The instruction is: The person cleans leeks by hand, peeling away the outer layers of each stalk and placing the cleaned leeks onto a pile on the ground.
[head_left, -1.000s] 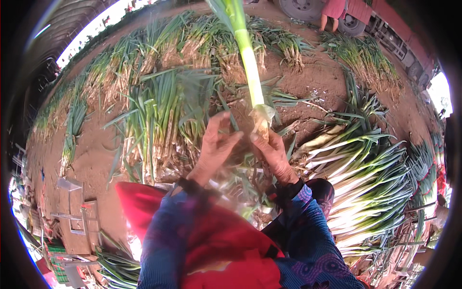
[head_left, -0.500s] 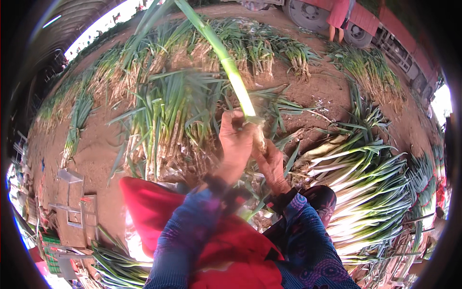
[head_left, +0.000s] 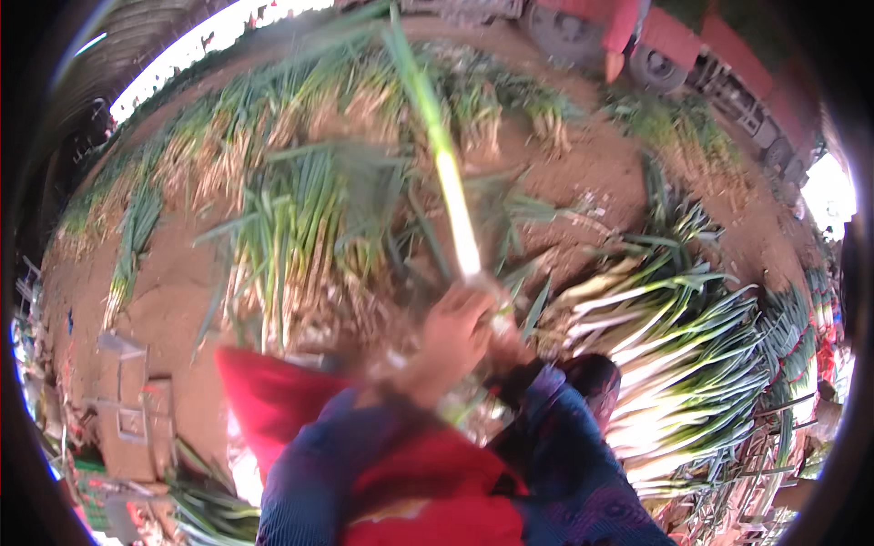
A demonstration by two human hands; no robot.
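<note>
No text, label, brand, number or sign is legible in this view.

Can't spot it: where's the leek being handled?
In the head view's upper middle, the leek rises from the left hand and right hand, right of a green bunch.
</note>
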